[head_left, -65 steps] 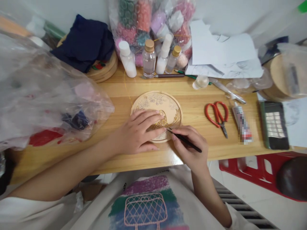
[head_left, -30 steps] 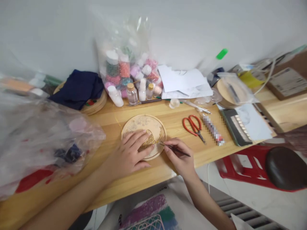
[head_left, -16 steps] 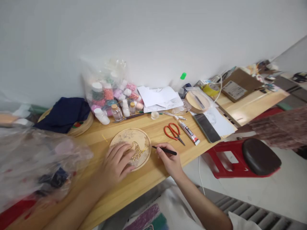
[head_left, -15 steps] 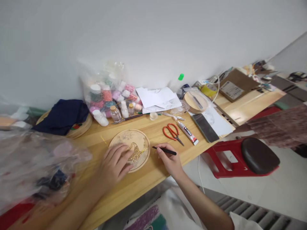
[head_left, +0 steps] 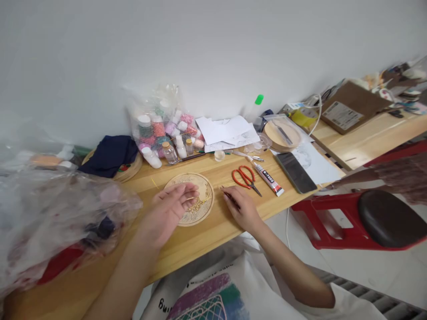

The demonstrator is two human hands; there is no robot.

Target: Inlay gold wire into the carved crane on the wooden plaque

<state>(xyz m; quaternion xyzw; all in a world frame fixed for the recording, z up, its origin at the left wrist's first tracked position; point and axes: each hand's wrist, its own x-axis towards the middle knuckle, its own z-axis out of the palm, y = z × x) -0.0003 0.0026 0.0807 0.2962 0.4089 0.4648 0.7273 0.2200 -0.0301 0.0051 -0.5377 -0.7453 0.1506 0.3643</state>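
A round wooden disc (head_left: 203, 213) with an engraved bird design, partly filled with gold wire or thread, lies on the table. My left hand (head_left: 170, 206) is raised over its left part, palm turned partly up and fingers curled in. Something thin may be at its fingertips, too small to make out, and the hand hides part of the disc. Just right of the disc, my right hand (head_left: 245, 209) is closed on slim black tweezers (head_left: 236, 202), mostly covered by the fingers. Red-handled scissors (head_left: 247, 178) and a B-7000 glue tube (head_left: 269, 180) lie beyond that hand.
A plastic bag of bead jars (head_left: 160, 129), small corked bottles (head_left: 169, 152) and papers (head_left: 227, 133) line the wall. At right are a phone (head_left: 296, 172) and a red stool (head_left: 336, 222). A crumpled plastic bag (head_left: 73, 218) lies at left.
My left hand has lifted off the disc and turned its palm upward. My right hand has turned, so the tweezers show less. The view has shifted, with things on the table sitting further right.
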